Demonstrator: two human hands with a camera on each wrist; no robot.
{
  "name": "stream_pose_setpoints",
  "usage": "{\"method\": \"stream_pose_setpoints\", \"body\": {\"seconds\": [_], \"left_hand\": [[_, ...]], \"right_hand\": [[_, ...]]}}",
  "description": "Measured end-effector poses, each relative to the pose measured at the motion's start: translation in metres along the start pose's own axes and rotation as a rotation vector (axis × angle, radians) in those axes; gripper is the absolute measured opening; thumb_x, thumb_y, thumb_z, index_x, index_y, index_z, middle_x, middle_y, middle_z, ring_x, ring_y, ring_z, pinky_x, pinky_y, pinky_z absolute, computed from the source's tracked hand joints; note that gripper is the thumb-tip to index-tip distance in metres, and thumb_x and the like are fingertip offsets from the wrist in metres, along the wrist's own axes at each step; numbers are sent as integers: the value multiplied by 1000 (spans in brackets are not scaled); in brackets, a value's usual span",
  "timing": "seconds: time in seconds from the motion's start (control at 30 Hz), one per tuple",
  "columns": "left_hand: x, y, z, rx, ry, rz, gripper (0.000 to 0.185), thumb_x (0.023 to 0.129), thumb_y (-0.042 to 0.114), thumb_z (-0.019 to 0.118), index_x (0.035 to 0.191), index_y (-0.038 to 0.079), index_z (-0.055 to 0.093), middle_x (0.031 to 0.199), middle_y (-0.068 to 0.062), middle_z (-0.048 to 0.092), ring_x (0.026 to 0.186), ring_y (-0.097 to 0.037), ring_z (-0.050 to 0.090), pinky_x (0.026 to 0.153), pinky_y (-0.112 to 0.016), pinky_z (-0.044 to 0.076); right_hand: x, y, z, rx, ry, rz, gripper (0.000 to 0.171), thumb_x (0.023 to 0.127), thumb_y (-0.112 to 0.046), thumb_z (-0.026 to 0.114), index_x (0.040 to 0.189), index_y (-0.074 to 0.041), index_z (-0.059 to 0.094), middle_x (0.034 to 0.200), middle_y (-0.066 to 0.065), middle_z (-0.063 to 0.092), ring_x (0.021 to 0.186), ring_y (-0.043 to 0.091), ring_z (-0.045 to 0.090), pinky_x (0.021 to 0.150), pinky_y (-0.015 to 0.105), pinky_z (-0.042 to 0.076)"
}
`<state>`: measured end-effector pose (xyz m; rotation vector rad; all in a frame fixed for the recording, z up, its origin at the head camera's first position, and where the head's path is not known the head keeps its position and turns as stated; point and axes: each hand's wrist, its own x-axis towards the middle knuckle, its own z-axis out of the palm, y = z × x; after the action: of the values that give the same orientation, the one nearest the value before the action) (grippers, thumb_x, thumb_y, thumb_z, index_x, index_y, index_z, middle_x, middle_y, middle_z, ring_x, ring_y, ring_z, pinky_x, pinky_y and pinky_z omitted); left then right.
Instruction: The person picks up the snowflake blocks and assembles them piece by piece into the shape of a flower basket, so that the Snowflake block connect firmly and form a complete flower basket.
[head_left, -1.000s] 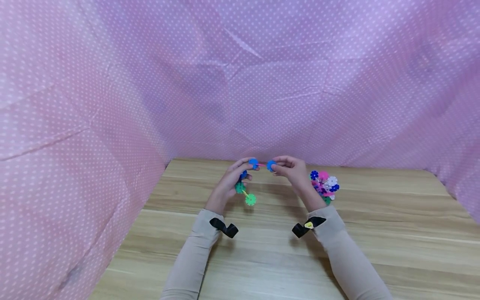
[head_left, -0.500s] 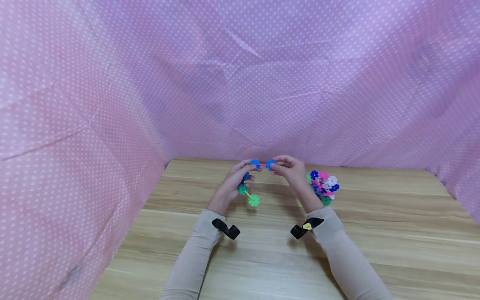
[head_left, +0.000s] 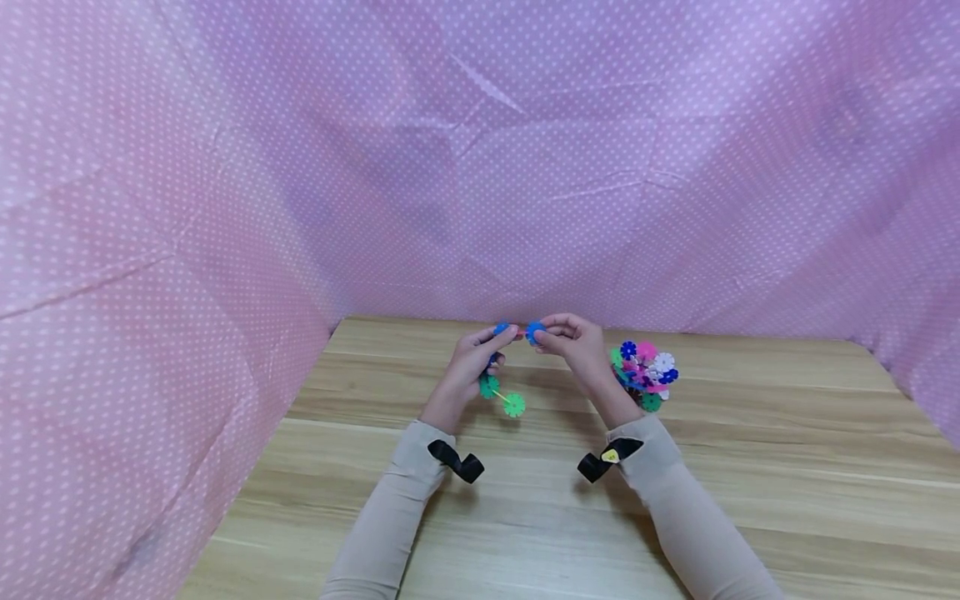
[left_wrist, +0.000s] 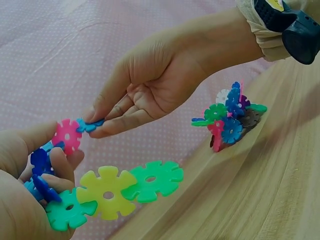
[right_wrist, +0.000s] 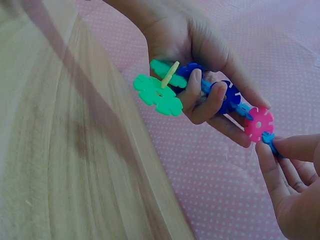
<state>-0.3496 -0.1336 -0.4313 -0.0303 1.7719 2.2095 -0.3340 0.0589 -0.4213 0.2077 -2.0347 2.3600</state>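
My left hand (head_left: 474,363) grips a chain of snowflake discs (left_wrist: 107,189): dark blue ones inside the curled fingers (right_wrist: 202,95), then green, yellow and green discs hanging out below (head_left: 513,405). A pink disc (left_wrist: 66,135) (right_wrist: 258,123) sticks up from the chain's top end. My right hand (head_left: 570,342) pinches a small blue disc (left_wrist: 90,124) (right_wrist: 268,138) between thumb and fingertips and holds it against the pink disc's edge. Both hands hover above the wooden table (head_left: 525,500), near its far edge.
A heap of loose snowflake discs (head_left: 647,373) (left_wrist: 229,120) in blue, pink, white, green and purple lies on the table just right of my right hand. Pink dotted cloth (head_left: 480,167) walls the table at the back and both sides.
Both hands drifted slightly left and closer together; the gap between the two blue discs at the top has narrowed. The hanging green discs swung a little to the right.
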Motion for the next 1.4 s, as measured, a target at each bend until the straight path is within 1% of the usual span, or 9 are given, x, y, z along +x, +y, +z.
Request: {"method": "stream_pose_setpoints", "body": {"seconds": [0.2,0.4,0.5,0.67,0.93,1.1,1.17,1.3,1.4], "left_hand": [[-3,0,0,22,-3,-2,36,94,33,75,119,8,75,105,6,76,58,-1,42,46,-11,32],[-5,0,3,37,-8,-2,37,90,37,79,117,11,77,106,7,76,56,0,43,46,-12,32],[-5,0,5,39,-9,1,33,89,37,80,111,13,78,93,8,73,54,-1,43,45,-13,31],[-5,-1,6,47,-11,9,24,89,36,81,98,14,77,73,8,57,53,-2,45,46,-15,33],[-7,-1,3,81,-1,30,22,89,35,80,97,15,76,76,7,59,57,-2,47,48,-15,34],[-8,-4,1,124,-14,29,31,92,34,77,115,13,76,84,7,65,62,-4,49,52,-17,35],[-7,-2,1,127,-31,20,35,93,34,75,122,12,74,93,6,67,65,-4,52,55,-18,37],[-6,0,2,100,-79,1,37,95,32,73,127,12,71,104,4,69,72,-6,57,62,-20,42],[-6,0,4,78,-132,12,38,98,29,70,129,8,68,110,4,72,82,-10,60,74,-26,48]], "right_hand": [[-1,0,0,25,24,12,33,92,1,71,120,16,58,84,-3,72,75,8,73,79,25,62],[-3,-3,-3,53,25,-28,29,91,5,71,115,18,60,81,-3,75,73,9,73,75,26,63],[-2,-3,-5,61,18,-55,27,90,8,70,112,20,61,81,-2,75,73,10,74,73,26,63],[-1,-4,-6,30,-9,-94,28,90,8,70,112,23,60,81,-4,76,72,10,75,73,27,63],[-2,-2,-7,4,-58,-62,29,93,6,68,116,21,57,85,-3,75,74,9,74,75,26,63],[-4,0,-10,-41,-111,-22,32,95,2,67,121,17,58,87,-3,73,76,10,73,77,27,63],[-4,-3,-10,-57,-109,0,34,96,-1,68,124,15,59,87,-4,73,76,10,73,78,27,63],[-4,-12,-10,-67,-89,22,36,96,-3,69,126,14,60,89,-4,72,78,10,73,80,28,63],[-5,-20,-11,-76,-70,6,36,96,-4,69,126,15,60,89,-5,72,80,11,72,82,32,63]]}}
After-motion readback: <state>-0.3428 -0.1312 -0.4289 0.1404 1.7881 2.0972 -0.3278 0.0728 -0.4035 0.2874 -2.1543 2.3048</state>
